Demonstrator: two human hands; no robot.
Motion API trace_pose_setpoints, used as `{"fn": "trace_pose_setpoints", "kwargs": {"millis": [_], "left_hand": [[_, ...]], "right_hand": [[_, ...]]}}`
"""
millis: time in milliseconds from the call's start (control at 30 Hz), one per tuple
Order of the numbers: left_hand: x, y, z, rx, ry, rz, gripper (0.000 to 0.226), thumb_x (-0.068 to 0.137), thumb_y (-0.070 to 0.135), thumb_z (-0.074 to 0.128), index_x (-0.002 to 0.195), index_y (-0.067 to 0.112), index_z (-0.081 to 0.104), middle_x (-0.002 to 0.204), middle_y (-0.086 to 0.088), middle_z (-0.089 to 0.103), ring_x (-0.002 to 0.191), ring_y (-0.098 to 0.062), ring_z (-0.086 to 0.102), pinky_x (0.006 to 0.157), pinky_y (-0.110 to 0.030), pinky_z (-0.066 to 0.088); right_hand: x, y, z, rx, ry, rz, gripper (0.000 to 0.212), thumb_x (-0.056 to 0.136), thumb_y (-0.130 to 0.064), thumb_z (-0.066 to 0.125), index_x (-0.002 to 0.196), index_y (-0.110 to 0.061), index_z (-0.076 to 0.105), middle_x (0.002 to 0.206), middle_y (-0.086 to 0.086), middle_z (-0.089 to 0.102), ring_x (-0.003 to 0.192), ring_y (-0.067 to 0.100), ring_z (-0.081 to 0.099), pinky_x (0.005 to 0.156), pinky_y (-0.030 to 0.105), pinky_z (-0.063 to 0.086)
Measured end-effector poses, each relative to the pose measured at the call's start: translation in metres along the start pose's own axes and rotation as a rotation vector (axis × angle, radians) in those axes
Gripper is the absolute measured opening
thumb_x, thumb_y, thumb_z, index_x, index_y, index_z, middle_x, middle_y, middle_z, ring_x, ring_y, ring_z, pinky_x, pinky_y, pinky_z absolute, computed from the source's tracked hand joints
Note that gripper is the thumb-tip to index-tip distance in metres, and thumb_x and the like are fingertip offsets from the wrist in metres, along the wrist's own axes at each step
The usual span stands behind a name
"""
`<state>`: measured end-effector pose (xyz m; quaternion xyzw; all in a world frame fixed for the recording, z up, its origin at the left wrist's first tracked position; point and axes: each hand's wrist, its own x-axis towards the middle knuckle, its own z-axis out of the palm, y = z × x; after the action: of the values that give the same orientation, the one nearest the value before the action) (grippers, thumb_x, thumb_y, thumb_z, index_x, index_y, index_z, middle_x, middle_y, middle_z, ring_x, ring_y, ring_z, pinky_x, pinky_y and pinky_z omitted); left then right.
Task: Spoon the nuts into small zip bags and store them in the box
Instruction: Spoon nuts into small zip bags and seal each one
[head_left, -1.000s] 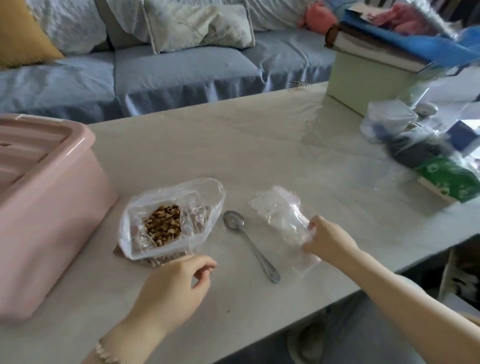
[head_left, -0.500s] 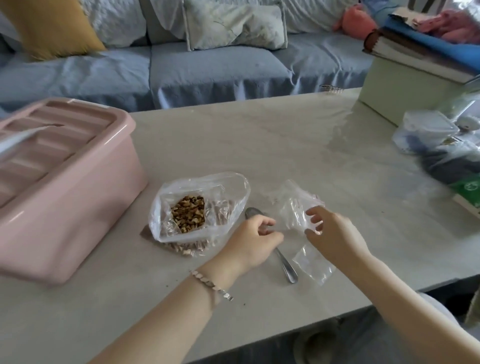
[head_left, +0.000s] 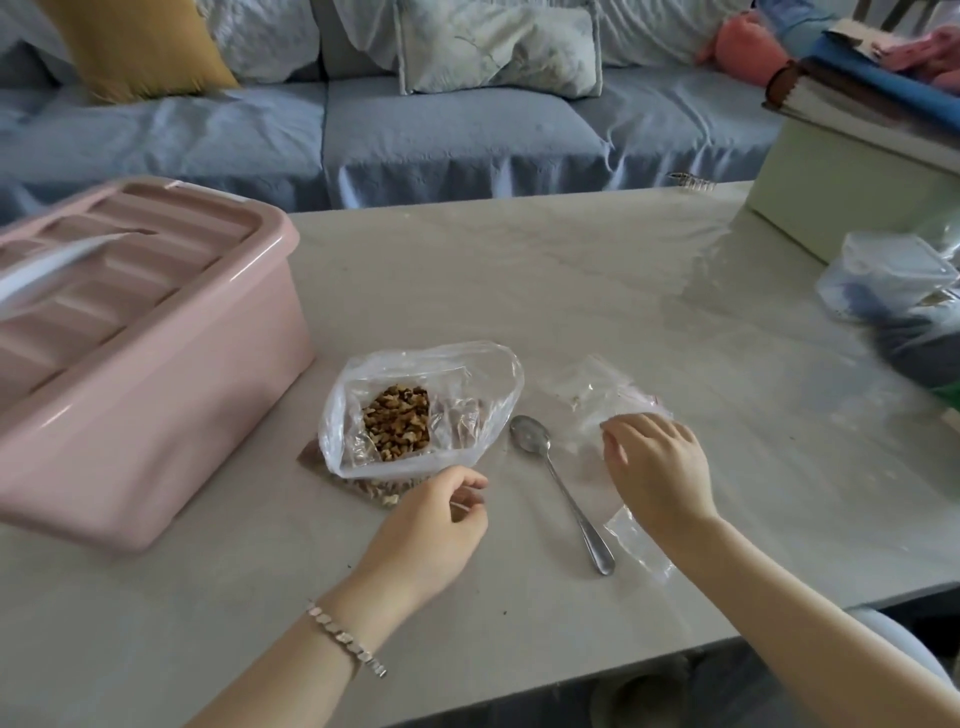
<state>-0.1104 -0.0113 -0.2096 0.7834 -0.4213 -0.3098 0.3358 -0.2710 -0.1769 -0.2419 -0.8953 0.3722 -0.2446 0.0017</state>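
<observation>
The right hand (head_left: 657, 467) lay on the small zip bags (head_left: 597, 389) with bent fingers; I could not tell if it pinched one. The left hand (head_left: 431, 525) hung loose, with nothing in it that I could see. The nuts (head_left: 397, 428) sat in their big bag (head_left: 483, 374), just beside the spoon (head_left: 558, 483). The pink box (head_left: 130, 364) was shut. I think no scooping had begun, and one little bag needed opening next.
</observation>
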Motion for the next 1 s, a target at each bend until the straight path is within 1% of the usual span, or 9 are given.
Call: {"fn": "trace_pose_setpoints", "kwargs": {"millis": [133, 233, 367, 433, 500, 633, 767, 900, 1000], "left_hand": [[0.002, 0.015, -0.002, -0.213, 0.019, 0.034, 0.038, 0.086, 0.045, 0.059, 0.119, 0.029, 0.051, 0.106, 0.02, 0.057, 0.097, 0.01, 0.053, 0.077, -0.006, 0.042], [0.001, 0.031, -0.01, -0.403, -0.054, -0.012, 0.067, 0.071, 0.07, 0.056, 0.124, 0.031, 0.045, 0.11, 0.022, 0.056, 0.102, 0.01, 0.053, 0.085, -0.011, 0.04], [0.002, 0.03, -0.015, -0.592, -0.109, -0.099, 0.026, 0.075, 0.035, 0.074, 0.094, 0.019, 0.067, 0.085, 0.006, 0.072, 0.083, -0.007, 0.068, 0.074, -0.019, 0.053], [-0.002, 0.022, -0.018, -0.61, -0.047, -0.086, 0.003, 0.082, 0.011, 0.068, 0.081, 0.014, 0.067, 0.069, 0.004, 0.07, 0.069, -0.005, 0.066, 0.064, -0.017, 0.051], [-0.007, 0.012, -0.023, -0.507, 0.021, 0.004, 0.013, 0.084, 0.006, 0.065, 0.076, 0.016, 0.066, 0.062, 0.007, 0.067, 0.064, -0.003, 0.062, 0.064, -0.017, 0.049], [-0.017, -0.002, -0.035, -0.338, -0.008, 0.07, 0.019, 0.084, 0.006, 0.065, 0.076, 0.022, 0.065, 0.064, 0.01, 0.066, 0.07, -0.004, 0.061, 0.077, -0.024, 0.05], [-0.023, -0.01, -0.041, -0.139, 0.054, 0.145, 0.012, 0.086, 0.014, 0.065, 0.085, 0.026, 0.063, 0.077, 0.017, 0.065, 0.08, 0.004, 0.06, 0.081, -0.018, 0.046], [-0.031, -0.011, -0.04, 0.098, 0.57, 0.219, 0.025, 0.078, 0.015, 0.072, 0.096, 0.022, 0.057, 0.093, 0.019, 0.047, 0.091, -0.005, 0.049, 0.082, -0.004, 0.035], [-0.036, 0.0, -0.036, 0.027, 0.486, 0.196, 0.017, 0.083, 0.032, 0.062, 0.076, 0.018, 0.057, 0.073, 0.01, 0.056, 0.07, -0.005, 0.053, 0.064, -0.011, 0.038]], "right_hand": [[0.001, -0.015, -0.032, 0.122, 0.224, -0.235, 0.014, 0.084, -0.012, 0.06, 0.082, -0.008, 0.073, 0.09, 0.004, 0.071, 0.088, 0.023, 0.065, 0.074, 0.033, 0.049], [-0.002, -0.036, -0.05, 0.222, 0.184, -0.459, 0.018, 0.087, -0.017, 0.058, 0.091, -0.01, 0.074, 0.102, 0.007, 0.069, 0.103, 0.021, 0.057, 0.089, 0.031, 0.043], [-0.006, -0.053, -0.048, 0.283, 0.041, -0.588, 0.019, 0.085, -0.015, 0.059, 0.098, -0.019, 0.072, 0.112, 0.006, 0.066, 0.112, 0.02, 0.052, 0.098, 0.03, 0.038], [-0.008, -0.059, -0.043, 0.408, -0.048, -0.465, 0.032, 0.078, -0.004, 0.06, 0.102, -0.024, 0.067, 0.121, 0.002, 0.059, 0.114, 0.017, 0.051, 0.099, 0.025, 0.039], [-0.007, -0.071, -0.045, 0.622, -0.139, -0.229, 0.04, 0.074, -0.001, 0.059, 0.103, -0.029, 0.065, 0.123, -0.004, 0.054, 0.108, 0.008, 0.054, 0.095, 0.015, 0.04], [0.007, -0.096, -0.053, 0.994, -0.428, 0.24, 0.029, 0.08, -0.009, 0.069, 0.086, -0.037, 0.064, 0.082, -0.009, 0.071, 0.07, -0.004, 0.061, 0.073, 0.017, 0.048], [0.01, -0.113, -0.056, 0.93, -0.581, 0.241, 0.021, 0.079, -0.011, 0.07, 0.075, -0.032, 0.069, 0.064, -0.005, 0.07, 0.056, -0.001, 0.058, 0.065, 0.015, 0.049], [0.007, -0.124, -0.055, 1.032, -0.498, 0.417, 0.019, 0.079, -0.005, 0.07, 0.074, -0.023, 0.072, 0.065, -0.001, 0.071, 0.054, 0.008, 0.061, 0.062, 0.015, 0.051], [0.005, -0.135, -0.058, 1.104, -0.501, 0.487, 0.014, 0.079, 0.0, 0.068, 0.08, -0.012, 0.075, 0.066, 0.005, 0.072, 0.056, 0.013, 0.062, 0.065, 0.022, 0.054]]}}
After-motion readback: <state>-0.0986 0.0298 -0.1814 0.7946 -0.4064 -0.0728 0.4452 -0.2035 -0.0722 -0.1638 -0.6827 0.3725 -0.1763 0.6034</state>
